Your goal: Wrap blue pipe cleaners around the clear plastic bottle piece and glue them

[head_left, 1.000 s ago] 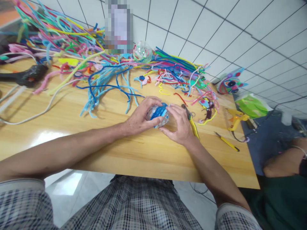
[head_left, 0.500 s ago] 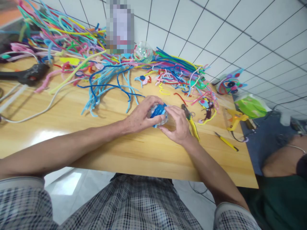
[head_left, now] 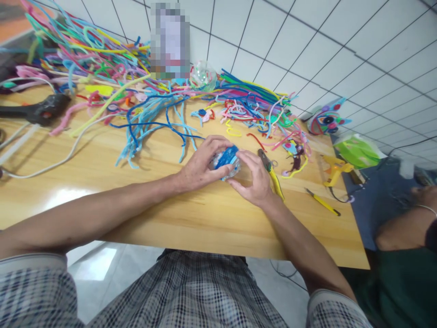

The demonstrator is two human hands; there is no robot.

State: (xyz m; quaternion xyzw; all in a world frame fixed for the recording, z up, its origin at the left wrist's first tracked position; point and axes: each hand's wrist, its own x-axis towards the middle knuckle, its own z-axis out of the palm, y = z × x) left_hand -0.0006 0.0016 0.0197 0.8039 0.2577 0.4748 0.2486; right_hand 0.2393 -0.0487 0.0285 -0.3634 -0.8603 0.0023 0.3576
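- You're holding the ball [head_left: 226, 157], clear with blue strips [head_left: 230, 153] across it, between both hands, over the table [head_left: 170, 221]; can't tell if it's touching the wood.
- Your left hand [head_left: 198, 165] is curling round the ball's left side, thumb lying along the near face.
- Your right hand [head_left: 254, 178] is arching at the ball's right side, fingertips meeting it, thumb sitting low underneath; palm is staying off.
- Done: blue is covering a band over the middle. Clear surface is showing on either side, so I'm judging it part-covered.
- Left: can't tell whether the strips are stuck down or just being pressed. Your fingers are hiding the sides, so how much is bare isn't showing fully.
- Stock: blue pipe cleaners [head_left: 146, 119] are lying loose ahead-left of your left hand, one dark tip ending near it.
- Tools: pliers [head_left: 275, 181] are lying just right of your right hand, knife [head_left: 322, 201] farther right, yellow glue gun [head_left: 336, 168] beyond that. You aren't gripping any.
- Far left of your left hand, a black glue gun [head_left: 46, 109] is lying idle.
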